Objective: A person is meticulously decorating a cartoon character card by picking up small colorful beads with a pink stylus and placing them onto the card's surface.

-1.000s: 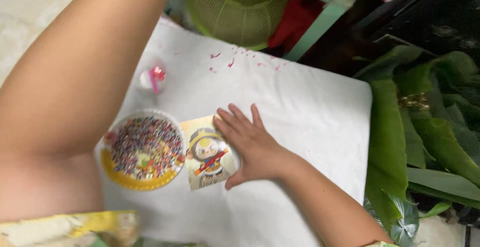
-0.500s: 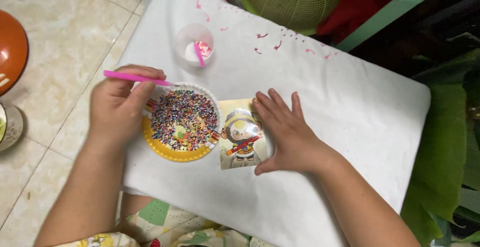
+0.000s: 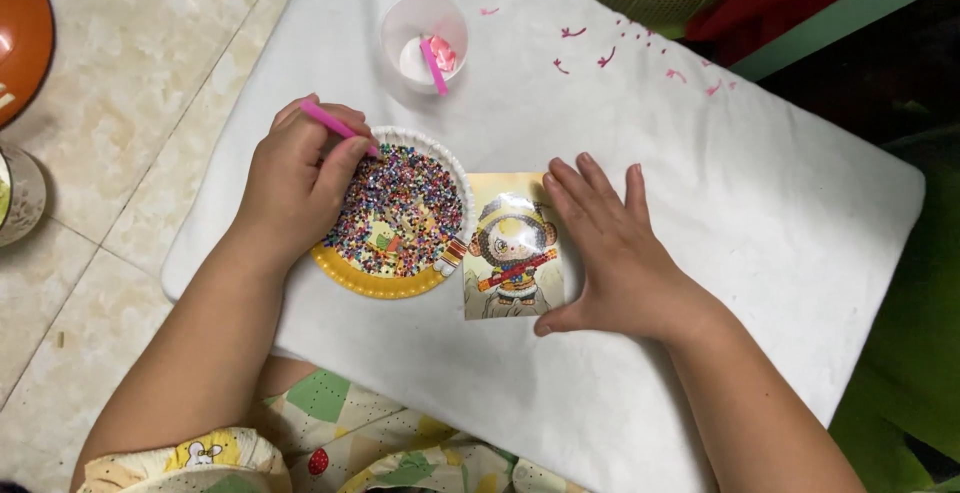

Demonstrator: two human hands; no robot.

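Left hand point(image 3: 300, 178) now pinches thin pink plastic pen point(image 3: 335, 125) over yellow-rimmed bead plate point(image 3: 400, 215) | right hand point(image 3: 615, 253) stays flat, fingers spread, steadying cartoon picture card point(image 3: 510, 245).

Even, soft light, sharp focus

We see soft shadows beneath our hands on the white cloth-covered board point(image 3: 760, 203); right of it, the scene falls dark.
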